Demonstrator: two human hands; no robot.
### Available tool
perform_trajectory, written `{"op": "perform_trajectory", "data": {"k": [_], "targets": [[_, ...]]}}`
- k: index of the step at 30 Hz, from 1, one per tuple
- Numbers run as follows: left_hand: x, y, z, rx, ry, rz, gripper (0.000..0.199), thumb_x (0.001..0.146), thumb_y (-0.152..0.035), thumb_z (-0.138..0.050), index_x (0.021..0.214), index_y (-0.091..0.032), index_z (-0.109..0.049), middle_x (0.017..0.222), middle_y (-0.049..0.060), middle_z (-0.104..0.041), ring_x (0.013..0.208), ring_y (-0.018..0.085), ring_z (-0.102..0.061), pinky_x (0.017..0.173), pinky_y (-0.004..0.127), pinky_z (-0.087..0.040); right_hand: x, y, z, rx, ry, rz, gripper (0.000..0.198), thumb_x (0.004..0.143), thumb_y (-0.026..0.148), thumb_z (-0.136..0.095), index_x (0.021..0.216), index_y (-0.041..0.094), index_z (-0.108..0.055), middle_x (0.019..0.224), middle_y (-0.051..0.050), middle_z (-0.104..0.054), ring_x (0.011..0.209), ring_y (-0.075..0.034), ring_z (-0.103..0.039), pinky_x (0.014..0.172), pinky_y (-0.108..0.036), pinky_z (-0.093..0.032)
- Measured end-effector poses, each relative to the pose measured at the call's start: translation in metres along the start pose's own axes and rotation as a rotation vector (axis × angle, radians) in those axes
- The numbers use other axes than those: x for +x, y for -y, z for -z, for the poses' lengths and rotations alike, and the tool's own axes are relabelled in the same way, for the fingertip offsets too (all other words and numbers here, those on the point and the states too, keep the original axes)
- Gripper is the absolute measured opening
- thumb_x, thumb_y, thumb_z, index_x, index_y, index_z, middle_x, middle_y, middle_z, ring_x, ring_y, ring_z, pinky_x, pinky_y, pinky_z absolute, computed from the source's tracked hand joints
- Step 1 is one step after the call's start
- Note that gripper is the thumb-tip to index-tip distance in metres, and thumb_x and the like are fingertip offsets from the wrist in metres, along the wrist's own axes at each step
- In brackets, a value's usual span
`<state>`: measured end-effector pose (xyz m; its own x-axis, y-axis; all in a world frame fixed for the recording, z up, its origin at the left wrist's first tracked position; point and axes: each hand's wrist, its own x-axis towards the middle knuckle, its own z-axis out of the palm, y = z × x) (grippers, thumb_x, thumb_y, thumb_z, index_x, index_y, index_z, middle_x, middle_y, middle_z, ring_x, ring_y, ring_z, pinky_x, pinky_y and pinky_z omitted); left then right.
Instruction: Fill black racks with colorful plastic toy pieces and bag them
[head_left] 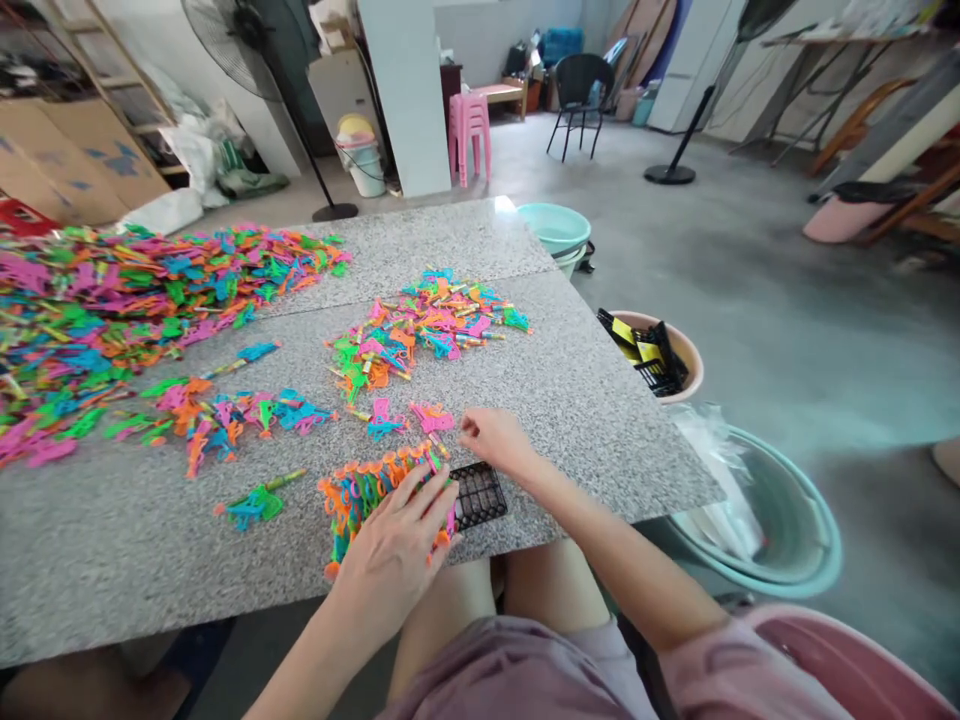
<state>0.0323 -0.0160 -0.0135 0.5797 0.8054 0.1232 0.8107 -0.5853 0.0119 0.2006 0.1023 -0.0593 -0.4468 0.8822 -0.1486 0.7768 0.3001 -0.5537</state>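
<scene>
My left hand [405, 525] lies with fingers stretched out over a packed row of small bright plastic toys [367, 485]. They stand side by side in a black plastic rack [484, 495], whose open grid shows at the right end. My right hand [495, 437] is just above and beyond that end, its fingers curled together; whatever they may hold is hidden. Close to its fingertips lies a pink and orange toy [433, 417] on the granite tabletop [585, 400]. Left of the rack rests a green and blue toy [255, 507] with a thin patterned stick.
A loose pile of toys [442, 320] lies beyond my hands, and a far larger heap [150, 290] covers the left side. Beside the table's right edge stand a tub of black racks [649, 350] and a green tub with clear bags [787, 520].
</scene>
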Motion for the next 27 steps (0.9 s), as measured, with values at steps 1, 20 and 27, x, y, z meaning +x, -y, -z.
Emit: {"op": "perform_trajectory", "data": {"k": [1,20,27], "targets": [[0.000,0.000,0.000,0.004,0.002,0.007,0.040,0.094,-0.027,-0.052,0.132,-0.016,-0.056,0.140,0.009,-0.057,0.133,0.029,-0.048,0.104,0.046,-0.050,0.016,0.005,0.000,-0.046,-0.033,-0.055,0.023,0.085,0.030,-0.066,0.104,0.018,-0.068,0.096,-0.007,-0.074,0.089,-0.021,-0.067,0.073,-0.027,-0.045],[0.000,0.002,0.005,-0.011,-0.002,0.007,0.042,0.095,-0.028,-0.049,0.135,-0.017,-0.053,0.138,0.009,-0.059,0.131,0.029,-0.049,0.101,0.045,-0.052,-0.014,-0.020,-0.039,0.441,-0.080,0.146,0.014,0.076,0.011,-0.062,0.087,0.017,-0.057,0.082,0.000,-0.066,0.070,-0.012,-0.060,0.064,-0.020,-0.042],[0.002,-0.001,0.005,0.009,0.019,0.012,0.043,0.094,-0.027,-0.051,0.136,-0.015,-0.051,0.141,0.009,-0.056,0.131,0.029,-0.046,0.102,0.046,-0.051,-0.002,-0.012,-0.042,0.193,-0.016,0.318,0.023,0.079,0.011,-0.060,0.101,0.018,-0.060,0.091,-0.004,-0.069,0.081,-0.017,-0.065,0.072,-0.024,-0.045]]}}
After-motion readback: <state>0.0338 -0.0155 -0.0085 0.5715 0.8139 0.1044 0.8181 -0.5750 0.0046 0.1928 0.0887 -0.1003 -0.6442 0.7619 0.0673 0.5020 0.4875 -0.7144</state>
